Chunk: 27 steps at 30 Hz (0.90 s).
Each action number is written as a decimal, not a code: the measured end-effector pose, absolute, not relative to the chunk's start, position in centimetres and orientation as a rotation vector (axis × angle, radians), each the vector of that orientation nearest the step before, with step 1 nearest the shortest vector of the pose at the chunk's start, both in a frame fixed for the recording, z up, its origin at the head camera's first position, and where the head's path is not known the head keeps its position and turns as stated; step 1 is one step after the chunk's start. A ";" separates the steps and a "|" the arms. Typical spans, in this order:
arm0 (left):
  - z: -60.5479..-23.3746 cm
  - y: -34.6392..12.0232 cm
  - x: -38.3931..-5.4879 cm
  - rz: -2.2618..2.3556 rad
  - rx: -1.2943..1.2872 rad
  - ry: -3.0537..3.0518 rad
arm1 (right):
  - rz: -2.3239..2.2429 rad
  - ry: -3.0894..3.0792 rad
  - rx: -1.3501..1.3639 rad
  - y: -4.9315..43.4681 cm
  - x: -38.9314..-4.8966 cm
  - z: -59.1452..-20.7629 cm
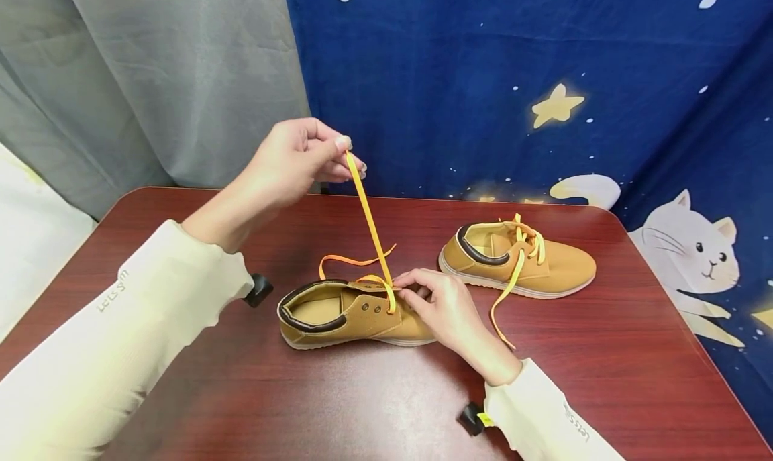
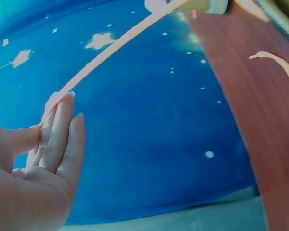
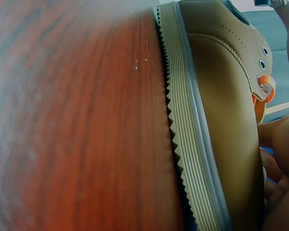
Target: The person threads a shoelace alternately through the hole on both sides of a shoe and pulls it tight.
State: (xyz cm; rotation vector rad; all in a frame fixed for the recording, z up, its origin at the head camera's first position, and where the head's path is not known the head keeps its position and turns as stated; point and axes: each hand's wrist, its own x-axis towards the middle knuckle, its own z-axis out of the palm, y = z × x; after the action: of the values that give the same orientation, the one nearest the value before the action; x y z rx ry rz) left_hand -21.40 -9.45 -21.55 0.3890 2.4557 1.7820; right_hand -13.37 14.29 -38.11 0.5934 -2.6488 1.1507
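Observation:
A tan lace-up shoe [image 1: 314, 332] lies on the table with its toe to the right. My left hand [image 1: 290, 162] is raised above and behind it, pinching a yellow-orange shoelace [image 1: 367, 213] between thumb and fingers. That lace runs taut down to the front eyelets, as the left wrist view also shows the lace [image 2: 120, 43] stretched straight. The other lace end lies loose behind the shoe. At the lacing, my right hand [image 1: 447, 306] grips the shoe's upper near the tongue with thumb and curled fingers. Its fingertips are partly hidden in the right wrist view.
A matching tan shoe [image 1: 564, 266] sits behind on the right, its laces threaded and one end trailing onto the table. The reddish-brown table [image 1: 241, 394] ends at a blue star-patterned curtain [image 1: 423, 78] and a grey curtain [image 1: 181, 78].

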 end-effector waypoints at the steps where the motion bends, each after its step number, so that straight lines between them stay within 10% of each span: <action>1: -21.2 -9.5 -21.4 1.788 0.389 2.463 | 1.150 -2.650 0.590 14.3 -13.4 -38.1; 27: -16.1 -12.2 -21.0 2.271 0.449 2.401 | 1.170 -2.687 0.571 14.3 -13.4 -37.9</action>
State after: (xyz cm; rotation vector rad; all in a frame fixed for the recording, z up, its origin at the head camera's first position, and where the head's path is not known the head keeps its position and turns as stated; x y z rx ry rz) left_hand -20.99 -12.23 -16.10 0.4487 2.4007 2.2706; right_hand -13.40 14.35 -37.92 0.5710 -2.6871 1.1700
